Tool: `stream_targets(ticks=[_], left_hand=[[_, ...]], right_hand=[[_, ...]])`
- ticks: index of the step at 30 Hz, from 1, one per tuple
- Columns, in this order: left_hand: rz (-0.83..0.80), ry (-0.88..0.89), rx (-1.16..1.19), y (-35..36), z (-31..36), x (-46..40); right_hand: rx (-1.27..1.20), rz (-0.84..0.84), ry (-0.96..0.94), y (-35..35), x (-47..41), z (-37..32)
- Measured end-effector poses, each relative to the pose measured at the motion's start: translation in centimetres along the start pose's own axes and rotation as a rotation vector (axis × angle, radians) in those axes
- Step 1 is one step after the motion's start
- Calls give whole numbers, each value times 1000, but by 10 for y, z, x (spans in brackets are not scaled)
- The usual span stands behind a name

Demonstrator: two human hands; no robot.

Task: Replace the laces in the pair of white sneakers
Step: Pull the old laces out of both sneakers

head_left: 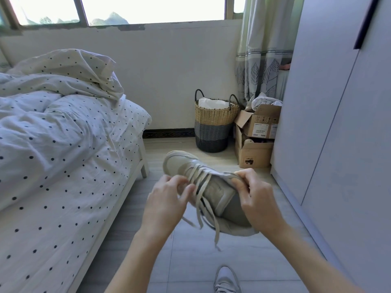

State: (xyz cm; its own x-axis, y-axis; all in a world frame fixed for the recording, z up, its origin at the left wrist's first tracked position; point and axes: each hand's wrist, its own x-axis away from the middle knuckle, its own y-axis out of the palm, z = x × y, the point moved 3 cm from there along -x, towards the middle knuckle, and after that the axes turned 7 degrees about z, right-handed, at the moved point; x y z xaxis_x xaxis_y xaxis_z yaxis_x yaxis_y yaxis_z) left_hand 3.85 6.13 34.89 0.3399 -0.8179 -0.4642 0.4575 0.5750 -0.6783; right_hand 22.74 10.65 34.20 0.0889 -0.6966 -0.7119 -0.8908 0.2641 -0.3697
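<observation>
you are holding one white sneaker point(203, 187) up in the air above the floor point(190, 261), between the bed point(63, 166) and the wardrobe point(338, 144), with its toe pointing away toward the woven basket point(213, 123). your left hand point(167, 199) is pinching the lace point(201, 199) near the sneaker's tongue, and your right hand point(256, 193) is gripping the sneaker's collar side while also pinching a strand of lace there. the loose lace ends are dangling below the sneaker. you are probably unthreading the old lace. next you are likely needing to pull each crossing out of its eyelets in turn, steadying the sneaker with the right hand. the second sneaker point(226, 280) is sitting on the floor below the held one.
</observation>
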Motion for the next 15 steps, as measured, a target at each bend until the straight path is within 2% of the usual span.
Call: stream_targets(ticks=[3, 10, 13, 15], left_hand=[[150, 137, 153, -5, 16, 0], [209, 239, 156, -11, 15, -1], [238, 180, 130, -10, 12, -1], [272, 20, 173, -14, 3, -4]], right_hand=[[-32, -90, -64, 10, 3, -10], [-45, -124, -97, 14, 2, -14], [-52, -127, -45, 12, 1, -11], [-77, -105, 27, 10, -1, -8]])
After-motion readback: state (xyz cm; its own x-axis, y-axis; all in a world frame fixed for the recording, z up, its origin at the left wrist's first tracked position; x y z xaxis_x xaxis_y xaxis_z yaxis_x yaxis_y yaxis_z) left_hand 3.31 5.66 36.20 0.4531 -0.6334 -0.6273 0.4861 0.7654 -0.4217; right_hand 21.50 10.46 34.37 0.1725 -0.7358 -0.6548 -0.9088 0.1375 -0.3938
